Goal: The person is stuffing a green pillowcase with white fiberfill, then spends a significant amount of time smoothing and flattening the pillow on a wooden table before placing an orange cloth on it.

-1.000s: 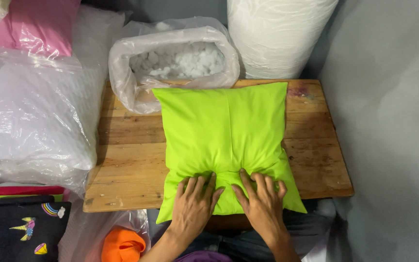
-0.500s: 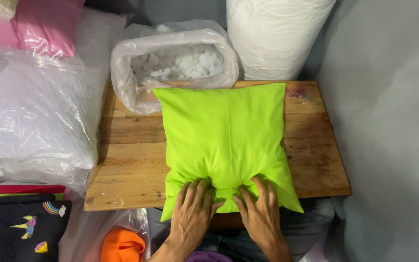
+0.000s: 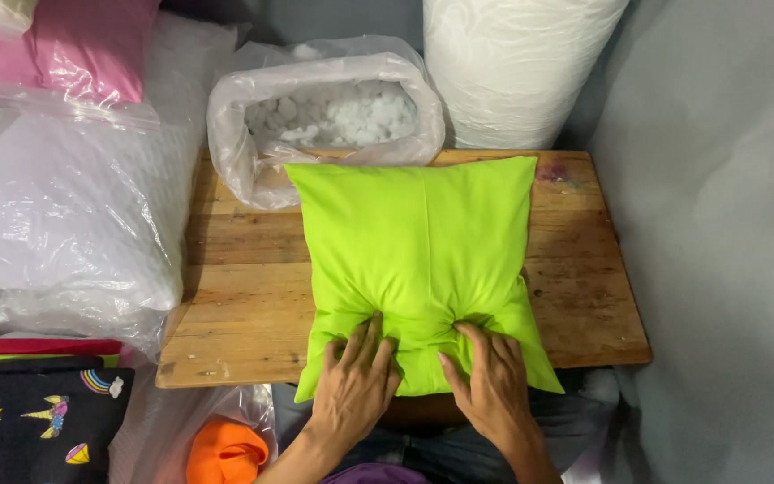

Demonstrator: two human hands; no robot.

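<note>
I see the green pillow already plump on the table; my left hand and right hand press flat, fingers spread, on its puckered near edge, seemingly not yet closed.

We see a clear bag of white stuffing at the wooden worktop's far edge — a white roll behind, plastic-wrapped pillows left, orange cloth below.
</note>
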